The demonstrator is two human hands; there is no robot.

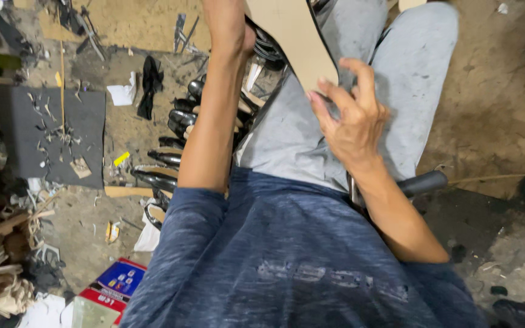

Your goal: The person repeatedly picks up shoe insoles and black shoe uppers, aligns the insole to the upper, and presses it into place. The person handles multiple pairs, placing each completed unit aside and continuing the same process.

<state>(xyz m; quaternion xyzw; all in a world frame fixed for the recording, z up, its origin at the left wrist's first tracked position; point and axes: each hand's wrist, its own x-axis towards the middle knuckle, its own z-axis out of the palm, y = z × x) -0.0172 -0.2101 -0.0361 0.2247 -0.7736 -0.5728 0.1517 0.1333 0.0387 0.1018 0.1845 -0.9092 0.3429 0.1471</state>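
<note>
You're in a rough floor-level workshop, prob. shoe-making: dirt floor (493, 91) strewn w/ scraps, a dark cutting mat (50, 133) covered in offcuts, rows of shiny black shoe parts (174, 136), tools (183, 30) lying about.

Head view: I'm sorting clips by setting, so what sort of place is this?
Probably a small shoemaking workshop: a tan sole-shaped piece in the hands, black shiny shoe parts piled alongside, offcuts littering the dirt floor.

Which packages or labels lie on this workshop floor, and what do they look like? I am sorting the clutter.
Flat box: floor at lower left, beside the person's blue shirt; rectangular, red with a blue panel of small coloured squares.
Yellow tag: floor left of the black shiny pieces; small strip, too small to tell more.
</note>
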